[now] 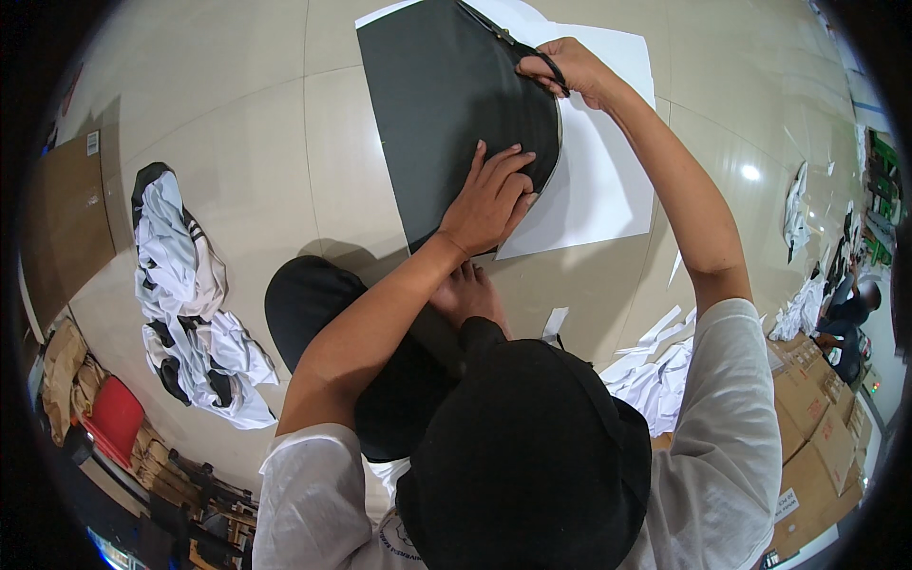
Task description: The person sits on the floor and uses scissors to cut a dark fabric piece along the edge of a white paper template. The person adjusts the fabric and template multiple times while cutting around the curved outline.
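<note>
A dark grey sheet of fabric (446,104) with a curved right edge lies over a white sheet (608,180) on the floor. My right hand (560,71) is closed round the handles of black scissors (502,34) at the far right edge of the dark fabric. The blades point away and to the left along that edge; their tips blend into the dark fabric. Lower down, my left hand (489,199) rests on the fabric near its right edge, fingers apart and pressing it down. Nothing shows in that hand.
My bare foot (470,296) and black-clad knees are close to the fabric's near edge. White and black cloth (190,304) lies heaped at left, white scraps (655,375) at right. Cardboard boxes (817,465) and a person (845,309) are far right; a red chair (114,418) stands left.
</note>
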The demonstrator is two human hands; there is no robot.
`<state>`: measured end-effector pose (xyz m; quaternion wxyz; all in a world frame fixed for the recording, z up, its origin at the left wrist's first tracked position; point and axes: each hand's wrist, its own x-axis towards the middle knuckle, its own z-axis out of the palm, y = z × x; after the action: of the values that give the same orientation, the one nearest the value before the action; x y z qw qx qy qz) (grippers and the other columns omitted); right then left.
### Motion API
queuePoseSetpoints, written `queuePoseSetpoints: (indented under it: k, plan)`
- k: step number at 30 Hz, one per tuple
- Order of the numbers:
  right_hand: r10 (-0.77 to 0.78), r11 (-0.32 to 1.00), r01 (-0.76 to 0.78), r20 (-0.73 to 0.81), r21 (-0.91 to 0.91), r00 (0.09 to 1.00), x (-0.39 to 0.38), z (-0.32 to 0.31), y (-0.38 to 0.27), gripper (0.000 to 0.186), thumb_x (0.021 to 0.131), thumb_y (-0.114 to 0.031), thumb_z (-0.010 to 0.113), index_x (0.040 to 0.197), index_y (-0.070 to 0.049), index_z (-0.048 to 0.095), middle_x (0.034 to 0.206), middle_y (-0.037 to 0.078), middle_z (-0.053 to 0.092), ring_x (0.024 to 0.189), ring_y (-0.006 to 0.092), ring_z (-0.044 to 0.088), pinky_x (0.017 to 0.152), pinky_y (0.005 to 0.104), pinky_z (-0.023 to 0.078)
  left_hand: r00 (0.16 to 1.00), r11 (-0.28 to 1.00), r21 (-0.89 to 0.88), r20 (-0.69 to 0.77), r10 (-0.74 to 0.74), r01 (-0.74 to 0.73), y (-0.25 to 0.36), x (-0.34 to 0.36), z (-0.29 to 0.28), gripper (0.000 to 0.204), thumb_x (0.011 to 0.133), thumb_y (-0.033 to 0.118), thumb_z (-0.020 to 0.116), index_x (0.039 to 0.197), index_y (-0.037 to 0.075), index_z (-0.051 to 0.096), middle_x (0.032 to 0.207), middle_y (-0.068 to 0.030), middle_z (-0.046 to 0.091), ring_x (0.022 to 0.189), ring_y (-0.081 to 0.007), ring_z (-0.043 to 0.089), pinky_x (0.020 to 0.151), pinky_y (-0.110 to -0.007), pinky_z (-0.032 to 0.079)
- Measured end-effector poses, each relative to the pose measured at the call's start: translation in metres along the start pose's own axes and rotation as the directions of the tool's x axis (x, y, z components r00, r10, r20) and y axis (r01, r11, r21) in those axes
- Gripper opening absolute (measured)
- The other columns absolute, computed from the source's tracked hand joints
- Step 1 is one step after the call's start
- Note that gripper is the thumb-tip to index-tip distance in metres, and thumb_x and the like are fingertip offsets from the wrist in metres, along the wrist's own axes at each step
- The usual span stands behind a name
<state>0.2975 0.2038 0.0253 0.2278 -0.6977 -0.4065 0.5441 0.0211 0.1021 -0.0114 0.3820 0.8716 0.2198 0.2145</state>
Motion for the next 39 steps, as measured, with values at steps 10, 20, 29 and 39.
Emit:
queuePoseSetpoints:
  k: [10, 20, 29, 39]
  plan:
    - [0.005, 1.000, -0.006, -0.021, -0.029, 1.000, 0.006, 0.004, -0.005, 0.037, 0.090, -0.033, 0.083, 0.070, -0.007, 0.066, 0.059, -0.002, 0.058, 0.047, 0.0066, 0.050, 0.049, 0.0246, 0.038, 1.000, 1.000, -0.010, -0.009, 0.007, -0.007, 0.001, 0.001, -0.001, 0.019, 0.103, 0.015, 0.071, 0.116, 0.007, 0.059, 0.151, -0.0166, 0.056, 0.153, -0.0383, 0.048, 0.132, -0.071, 0.021]
    - [-0.010, 1.000, 0.010, -0.035, 0.004, 0.999, 0.006, 0.008, -0.006, 0.038, 0.082, -0.039, 0.084, 0.067, -0.009, 0.066, 0.058, -0.002, 0.056, 0.049, 0.0070, 0.048, 0.051, 0.0258, 0.035, 1.000, 1.000, -0.002, 0.002, 0.001, -0.001, 0.000, 0.001, 0.000, 0.019, 0.103, 0.015, 0.071, 0.116, 0.007, 0.060, 0.152, -0.0163, 0.055, 0.153, -0.0384, 0.047, 0.132, -0.071, 0.021]
    - [0.012, 0.998, -0.012, 0.000, 0.057, 1.000, 0.007, 0.009, -0.004, 0.034, 0.089, -0.030, 0.082, 0.071, -0.007, 0.067, 0.060, -0.002, 0.058, 0.050, 0.0064, 0.051, 0.050, 0.0246, 0.041, 1.000, 1.000, -0.012, 0.010, -0.008, 0.009, 0.001, 0.002, 0.000, 0.019, 0.102, 0.014, 0.071, 0.115, 0.007, 0.060, 0.152, -0.0164, 0.055, 0.153, -0.0384, 0.047, 0.132, -0.071, 0.020]
    - [0.021, 0.995, -0.021, -0.005, 0.098, 1.000, 0.007, 0.019, -0.020, 0.034, 0.089, -0.031, 0.082, 0.070, -0.007, 0.067, 0.062, -0.002, 0.058, 0.051, 0.0071, 0.051, 0.052, 0.0248, 0.039, 1.000, 1.000, 0.011, -0.016, -0.006, 0.006, 0.000, 0.001, 0.002, 0.015, 0.108, 0.022, 0.066, 0.113, 0.009, 0.060, 0.152, -0.0147, 0.056, 0.152, -0.0371, 0.048, 0.131, -0.071, 0.022]
